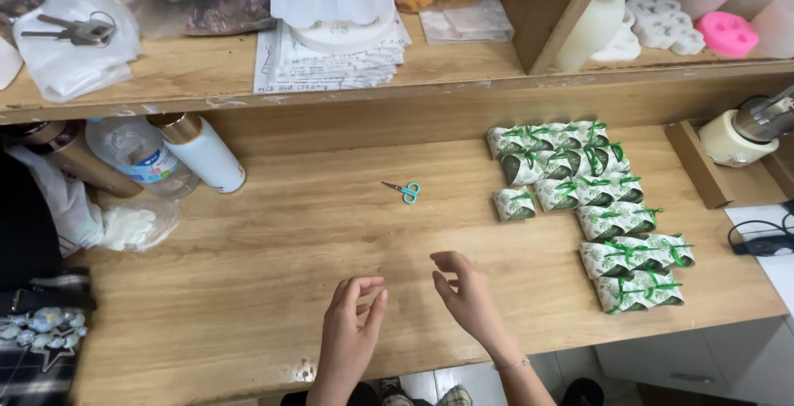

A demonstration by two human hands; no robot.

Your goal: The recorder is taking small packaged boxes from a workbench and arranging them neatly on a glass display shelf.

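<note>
Two hands over the wooden table (273, 249), both empty: left hand (351, 327) fingers loosely curled, holding nothing; right hand (463, 290) fingers open, slightly bent, holding nothing. Nearest thing: one small teal scissors (403, 190), lying flat, well apart above the hands. Right side: cluster of about fourteen green-and-white wrapped packets (591, 207) with green ribbons, touching each other. Left edge: three bottles (203, 151), lying tilted.

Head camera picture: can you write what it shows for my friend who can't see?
Two bare hands, the left hand and right hand, hover empty over a wooden table. Small blue scissors lie beyond them, and a cluster of little green-and-white packets tied with green ribbon sits to the right. Bottles lie at the left under a cluttered shelf.
</note>
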